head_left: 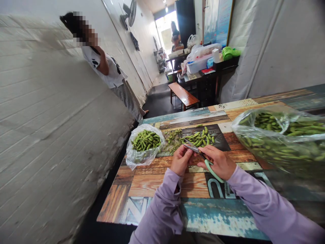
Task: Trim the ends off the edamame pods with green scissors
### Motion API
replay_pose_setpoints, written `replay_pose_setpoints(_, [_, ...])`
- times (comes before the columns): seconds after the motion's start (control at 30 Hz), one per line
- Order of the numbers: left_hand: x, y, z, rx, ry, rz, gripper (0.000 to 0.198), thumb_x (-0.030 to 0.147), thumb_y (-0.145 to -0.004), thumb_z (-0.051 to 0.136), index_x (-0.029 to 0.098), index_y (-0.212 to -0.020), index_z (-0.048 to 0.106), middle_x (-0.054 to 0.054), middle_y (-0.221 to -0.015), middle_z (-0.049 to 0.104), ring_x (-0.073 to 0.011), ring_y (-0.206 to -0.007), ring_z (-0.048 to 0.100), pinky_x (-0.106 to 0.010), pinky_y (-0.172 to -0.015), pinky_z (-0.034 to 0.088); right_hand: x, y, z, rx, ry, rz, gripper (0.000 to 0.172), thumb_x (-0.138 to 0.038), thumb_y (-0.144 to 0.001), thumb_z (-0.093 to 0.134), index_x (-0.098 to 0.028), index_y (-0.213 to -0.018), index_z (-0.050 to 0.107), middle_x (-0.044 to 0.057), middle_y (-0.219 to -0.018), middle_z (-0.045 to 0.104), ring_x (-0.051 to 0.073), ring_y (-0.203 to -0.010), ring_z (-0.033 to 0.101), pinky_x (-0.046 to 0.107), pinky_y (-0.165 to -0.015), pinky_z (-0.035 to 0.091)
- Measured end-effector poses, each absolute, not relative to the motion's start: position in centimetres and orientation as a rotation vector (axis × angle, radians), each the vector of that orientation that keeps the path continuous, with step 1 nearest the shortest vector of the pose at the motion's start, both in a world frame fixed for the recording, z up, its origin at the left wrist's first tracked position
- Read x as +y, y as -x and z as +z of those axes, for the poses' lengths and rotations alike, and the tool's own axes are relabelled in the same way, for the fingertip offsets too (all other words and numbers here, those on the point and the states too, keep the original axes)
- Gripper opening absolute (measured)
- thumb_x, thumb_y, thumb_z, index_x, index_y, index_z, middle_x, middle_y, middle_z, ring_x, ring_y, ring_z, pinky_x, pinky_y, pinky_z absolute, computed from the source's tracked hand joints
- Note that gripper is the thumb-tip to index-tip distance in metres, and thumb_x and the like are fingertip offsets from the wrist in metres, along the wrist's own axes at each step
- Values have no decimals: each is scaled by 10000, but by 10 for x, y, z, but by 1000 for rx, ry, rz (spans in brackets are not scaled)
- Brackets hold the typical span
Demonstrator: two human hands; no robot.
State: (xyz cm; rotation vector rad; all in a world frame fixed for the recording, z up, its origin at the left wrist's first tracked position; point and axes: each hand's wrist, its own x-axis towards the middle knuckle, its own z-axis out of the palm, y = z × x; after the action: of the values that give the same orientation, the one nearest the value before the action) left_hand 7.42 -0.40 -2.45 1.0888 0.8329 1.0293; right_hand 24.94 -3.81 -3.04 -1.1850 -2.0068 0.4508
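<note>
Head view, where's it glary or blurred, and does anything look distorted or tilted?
In the head view, the far doorway is washed out white and the bench shines; also head view, the right-hand plastic bag blurs toward its lower edge, while the scissors look clearer; head view again, the left wall leans steeply.

1. Table: patchwork of brown woodgrain, teal, cream and black, pale lettering.
2. Scissors: mint-green handles, grey blades, above the table.
3. Pods: green, on the table.
4. Sleeves: lilac, over the table's near edge.
5. Bench: reddish brown, beyond the table.
6. Trousers: dark-and-light stripes, beyond the table.
7. Wall: off-white, stained grey, left of the table.
</note>
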Motion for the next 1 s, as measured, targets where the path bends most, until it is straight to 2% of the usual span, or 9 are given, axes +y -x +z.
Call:
replay_pose_setpoints(0.37, [-5,-75,-18,829,-1138,1001,303,412,-750,645,158,-837,503,18,-645,586,-44,-450,444,-147,-403,323,-37,-255,-32,-2067,1233,383,387,-390,-824,577,-217,-1169,560,66,-961,624,190,-831,624,307,-739,508])
replay_pose_setpoints(0.57, [0,-68,-9,795,-895,1030,325,401,-757,585,199,-985,471,39,-632,550,-72,-409,469,-160,-355,276,-30,-265,-30,-1782,1344,292,404,-442,-794,600,-199,-1116,596,82,-972,646,219,-868,634,338,-770,511])
replay_pose_setpoints(0.77, [9,-60,-10,840,-728,1139,284,391,-694,609,198,-791,424,60,-609,432,-59,-451,431,-159,-375,267,-29,-274,-18,-1634,1373,355,370,-405,-809,580,-201,-1116,620,62,-880,650,198,-789,625,319,-749,497])
replay_pose_setpoints(0.9, [14,-58,-14,898,-781,1150,242,324,-670,603,186,-825,479,43,-647,477,-65,-470,427,-172,-395,275,-28,-273,-18,-1597,1372,377,402,-411,-795,596,-188,-1130,615,66,-873,652,199,-787,624,324,-746,498])
replay_pose_setpoints(1.0, [21,-56,-21,1073,-1023,1198,178,302,-703,582,169,-819,556,46,-579,457,-70,-455,387,-183,-421,280,-27,-271,-22,-1611,1361,383,402,-434,-790,593,-187,-1107,619,68,-878,655,207,-801,631,339,-757,506])
